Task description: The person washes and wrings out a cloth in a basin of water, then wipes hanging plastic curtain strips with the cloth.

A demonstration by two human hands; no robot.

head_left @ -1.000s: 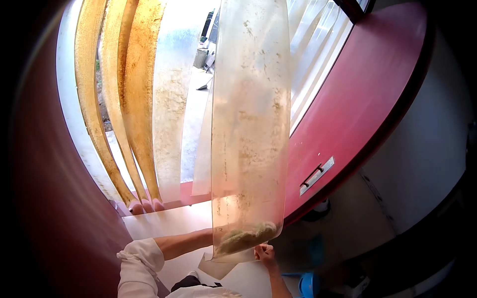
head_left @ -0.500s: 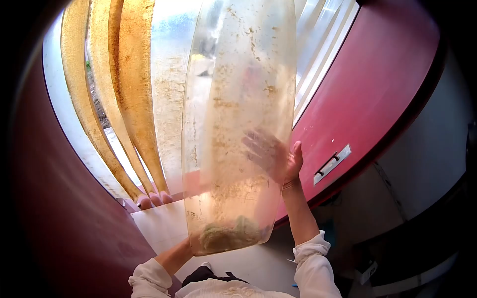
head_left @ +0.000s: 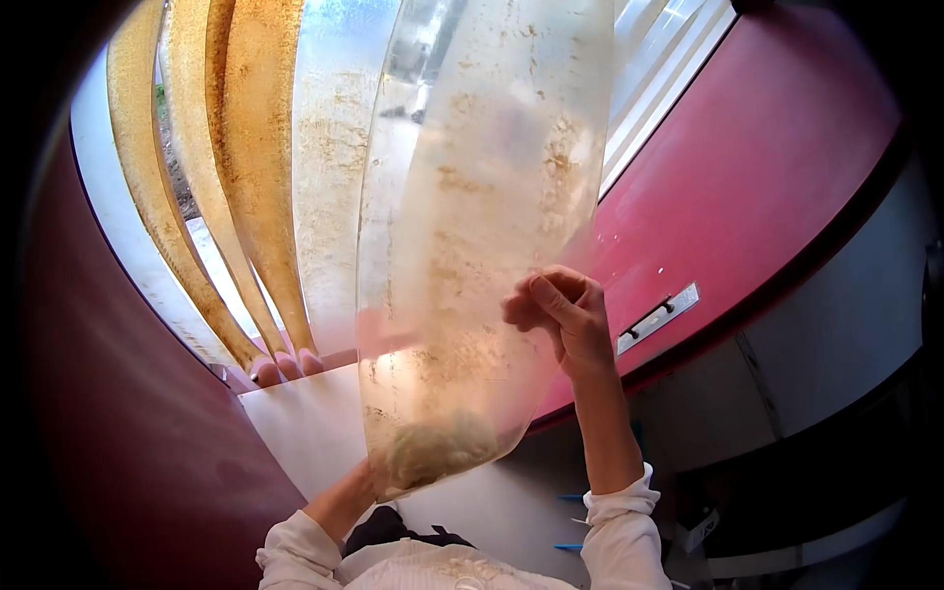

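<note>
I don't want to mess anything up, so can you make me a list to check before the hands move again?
1. Clear plastic strip held at its edge: ok, the right hand seems to pinch the right side.
2. Left hand gripping the greenish wad: cannot tell, the hand is mostly hidden behind the strip.
3. Wad pressed on the strip: cannot tell, it only shows blurred through the plastic.
4. Strip clean: not ok, brown marks show on it.
5. Sleeves out of the way: ok, left sleeve and right sleeve are both pushed up.
</note>
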